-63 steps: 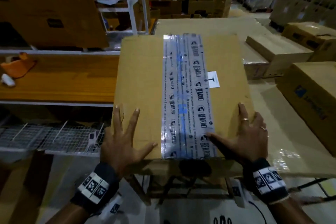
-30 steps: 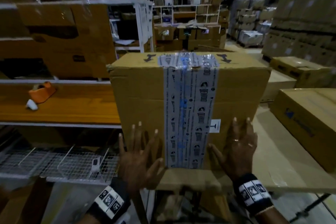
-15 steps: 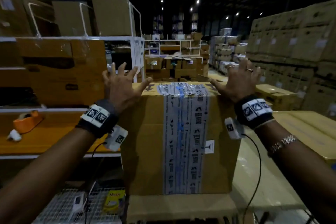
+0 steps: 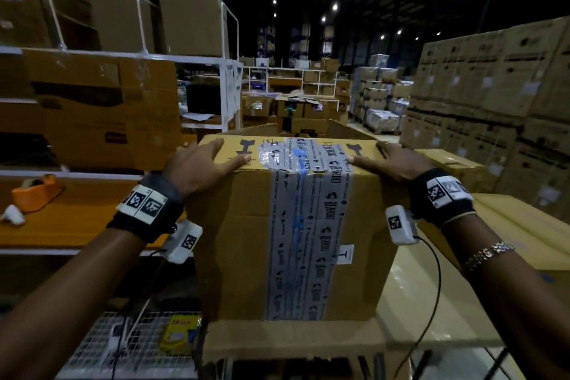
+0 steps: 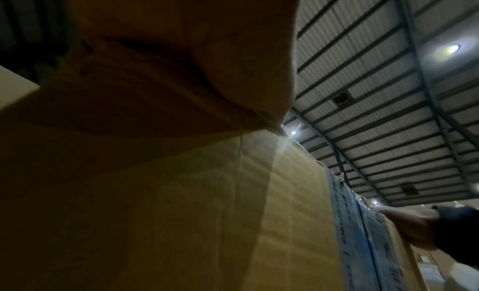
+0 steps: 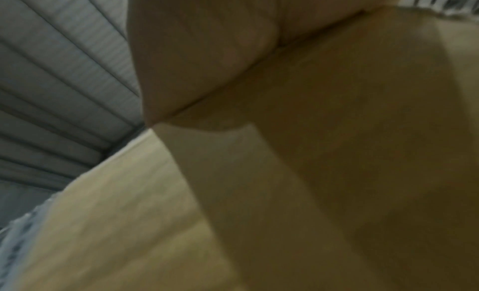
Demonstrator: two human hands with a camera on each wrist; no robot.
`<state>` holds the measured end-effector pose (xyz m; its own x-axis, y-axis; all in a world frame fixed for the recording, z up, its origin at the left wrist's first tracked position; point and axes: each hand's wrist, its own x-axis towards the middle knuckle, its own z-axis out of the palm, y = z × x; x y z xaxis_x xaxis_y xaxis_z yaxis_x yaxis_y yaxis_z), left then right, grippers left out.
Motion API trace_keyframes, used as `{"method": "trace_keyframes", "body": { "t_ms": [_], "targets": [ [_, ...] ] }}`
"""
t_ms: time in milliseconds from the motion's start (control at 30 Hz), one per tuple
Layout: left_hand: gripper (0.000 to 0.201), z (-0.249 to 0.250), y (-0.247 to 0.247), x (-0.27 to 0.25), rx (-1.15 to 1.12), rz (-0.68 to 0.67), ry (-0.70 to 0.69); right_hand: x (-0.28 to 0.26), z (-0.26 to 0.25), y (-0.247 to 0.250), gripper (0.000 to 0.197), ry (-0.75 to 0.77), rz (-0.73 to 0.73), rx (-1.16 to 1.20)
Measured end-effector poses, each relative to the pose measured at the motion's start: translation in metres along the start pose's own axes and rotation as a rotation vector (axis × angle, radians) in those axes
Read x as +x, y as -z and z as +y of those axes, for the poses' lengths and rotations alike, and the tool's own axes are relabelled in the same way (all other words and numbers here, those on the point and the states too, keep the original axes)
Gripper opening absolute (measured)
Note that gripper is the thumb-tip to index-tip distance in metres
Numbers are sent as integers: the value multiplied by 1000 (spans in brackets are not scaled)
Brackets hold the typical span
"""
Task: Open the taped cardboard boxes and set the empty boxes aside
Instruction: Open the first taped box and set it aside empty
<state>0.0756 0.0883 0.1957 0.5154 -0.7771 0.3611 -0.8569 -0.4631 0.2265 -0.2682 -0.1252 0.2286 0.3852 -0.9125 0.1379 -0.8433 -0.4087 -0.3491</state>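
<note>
A large cardboard box [image 4: 240,241] stands upright on the table, with a wide strip of printed grey tape [image 4: 305,225] running down its near face and over its top. My left hand [image 4: 200,160] lies flat on the top left corner, thumb stretched along the front edge. My right hand [image 4: 388,160] lies the same way on the top right corner. The left wrist view shows the box face [image 5: 181,213], the tape [image 5: 362,234] and my right hand [image 5: 414,227] from below. In the right wrist view only blurred cardboard [image 6: 337,172] and my palm [image 6: 202,49] show.
An orange tape dispenser [image 4: 37,191] sits on the wooden shelf [image 4: 77,225] to the left. Below it a wire basket [image 4: 123,345] holds a yellow packet [image 4: 180,333]. Flat boxes [image 4: 524,225] lie to the right, and stacked cartons [image 4: 493,102] rise behind them.
The box went from lying with its taped face up to standing on end. Both hands left the near face, rose, and came down on the top corners.
</note>
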Motion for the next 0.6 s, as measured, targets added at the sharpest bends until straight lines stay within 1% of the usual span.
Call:
{"method": "trace_keyframes", "body": {
  "t_ms": [100,167,300,433,533,600],
  "targets": [
    [119,6,9,-32,-13,37,-21,-28,10,3,131,85,58,-60],
    [119,10,16,-56,-12,64,-10,-50,15,3,132,122,114,-81],
    [117,9,19,-103,-34,175,-40,-98,31,-2,122,149,213,-105],
    [118,13,19,-140,-45,230,-75,-126,49,-10,128,185,274,-13],
    [120,12,13,-159,-60,293,-97,-137,60,-27,124,227,372,68],
    [121,12,4,-170,-79,288,-91,-148,66,-42,121,235,410,97]
  ]
}}
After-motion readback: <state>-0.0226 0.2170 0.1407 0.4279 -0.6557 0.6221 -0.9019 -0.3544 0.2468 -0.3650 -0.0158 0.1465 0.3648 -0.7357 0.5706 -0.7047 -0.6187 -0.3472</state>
